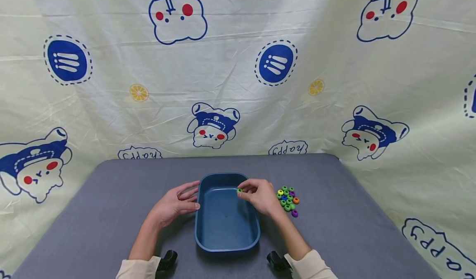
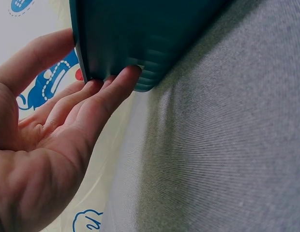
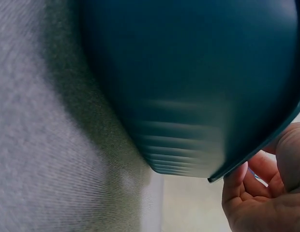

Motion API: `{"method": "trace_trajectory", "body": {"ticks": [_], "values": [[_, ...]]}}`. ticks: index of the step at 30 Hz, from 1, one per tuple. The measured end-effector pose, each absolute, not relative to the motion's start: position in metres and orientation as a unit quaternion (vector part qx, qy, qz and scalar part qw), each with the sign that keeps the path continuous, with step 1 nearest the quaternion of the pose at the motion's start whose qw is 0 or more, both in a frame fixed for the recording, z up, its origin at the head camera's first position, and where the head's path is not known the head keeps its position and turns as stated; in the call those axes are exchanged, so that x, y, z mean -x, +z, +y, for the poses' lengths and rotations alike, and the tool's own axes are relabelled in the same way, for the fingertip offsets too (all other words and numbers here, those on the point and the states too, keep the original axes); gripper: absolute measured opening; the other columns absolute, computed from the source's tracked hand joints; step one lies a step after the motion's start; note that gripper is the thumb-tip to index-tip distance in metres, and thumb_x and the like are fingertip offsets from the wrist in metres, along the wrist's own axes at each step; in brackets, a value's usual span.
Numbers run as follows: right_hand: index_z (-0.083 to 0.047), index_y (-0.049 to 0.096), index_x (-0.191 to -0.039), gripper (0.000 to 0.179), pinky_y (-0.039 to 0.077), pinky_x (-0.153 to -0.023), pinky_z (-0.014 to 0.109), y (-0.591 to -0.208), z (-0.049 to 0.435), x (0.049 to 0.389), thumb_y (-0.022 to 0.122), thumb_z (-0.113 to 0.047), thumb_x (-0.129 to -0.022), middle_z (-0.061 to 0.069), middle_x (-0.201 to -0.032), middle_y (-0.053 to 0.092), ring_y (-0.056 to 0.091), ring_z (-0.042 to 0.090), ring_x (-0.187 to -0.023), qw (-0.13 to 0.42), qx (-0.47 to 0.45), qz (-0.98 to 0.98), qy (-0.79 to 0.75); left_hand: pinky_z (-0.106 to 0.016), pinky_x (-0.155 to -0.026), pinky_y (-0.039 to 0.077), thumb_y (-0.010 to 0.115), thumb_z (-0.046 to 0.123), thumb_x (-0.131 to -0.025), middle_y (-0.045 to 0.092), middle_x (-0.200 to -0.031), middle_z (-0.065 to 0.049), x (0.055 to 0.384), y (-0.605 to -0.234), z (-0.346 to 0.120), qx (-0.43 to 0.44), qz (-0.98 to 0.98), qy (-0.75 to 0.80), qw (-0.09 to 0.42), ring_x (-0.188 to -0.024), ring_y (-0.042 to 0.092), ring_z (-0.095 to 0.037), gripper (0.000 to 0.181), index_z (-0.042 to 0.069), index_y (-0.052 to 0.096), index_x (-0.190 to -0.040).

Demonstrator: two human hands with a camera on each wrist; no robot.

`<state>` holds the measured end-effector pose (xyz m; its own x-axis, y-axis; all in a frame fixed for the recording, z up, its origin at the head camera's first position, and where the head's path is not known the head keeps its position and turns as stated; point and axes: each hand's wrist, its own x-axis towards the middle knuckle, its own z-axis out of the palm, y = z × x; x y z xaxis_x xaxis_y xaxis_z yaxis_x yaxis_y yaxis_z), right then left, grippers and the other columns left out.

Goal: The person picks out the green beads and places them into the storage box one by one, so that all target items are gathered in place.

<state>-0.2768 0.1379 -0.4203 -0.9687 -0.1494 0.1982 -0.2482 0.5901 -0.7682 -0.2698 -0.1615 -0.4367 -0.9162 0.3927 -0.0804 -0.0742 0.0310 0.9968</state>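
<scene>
A blue rectangular plastic tub with rounded corners sits in the middle of the table. Outstretched fingers of my left hand touch its left side; the left wrist view shows the fingertips against the outer wall and the thumb at the rim. My right hand reaches over the right rim and pinches a small green bead between thumb and index finger, above the inside of the tub. From the right wrist camera, the tub wall partly hides that hand, and the bead is out of sight.
To the right of the tub lies a cluster of beads, mostly green, with an orange bead, a yellow bead, purple beads and blue ones. Grey cloth covers the table. A printed curtain hangs behind it.
</scene>
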Motion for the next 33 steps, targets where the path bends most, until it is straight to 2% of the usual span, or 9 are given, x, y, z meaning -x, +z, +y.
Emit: {"method": "trace_trajectory", "body": {"ticks": [12,33], "values": [[-0.016,0.080,-0.094,0.010,0.047,-0.061,0.027,-0.4194,0.1339,0.2800,0.082,-0.013,-0.085,-0.004,-0.079,0.067,0.056,0.012,-0.071,0.067,-0.113,-0.898,0.420,-0.042,-0.100,0.055,0.074,0.001,-0.090,0.039,-0.160,-0.020,0.2717,-0.4347,-0.1624,-0.101,0.698,0.690,0.164,-0.144,0.043,-0.040,0.077,0.007,0.036,-0.156],[-0.015,0.080,-0.096,0.010,0.047,-0.059,0.026,-0.4223,0.1336,0.2763,0.081,-0.013,-0.086,-0.003,-0.080,0.068,0.056,0.012,-0.071,0.065,-0.105,-0.902,0.414,-0.041,-0.101,0.054,0.072,0.001,-0.091,0.037,-0.160,-0.021,0.2694,-0.4355,-0.1604,-0.113,0.697,0.687,0.173,-0.145,0.041,-0.040,0.077,0.006,0.034,-0.157]]}}
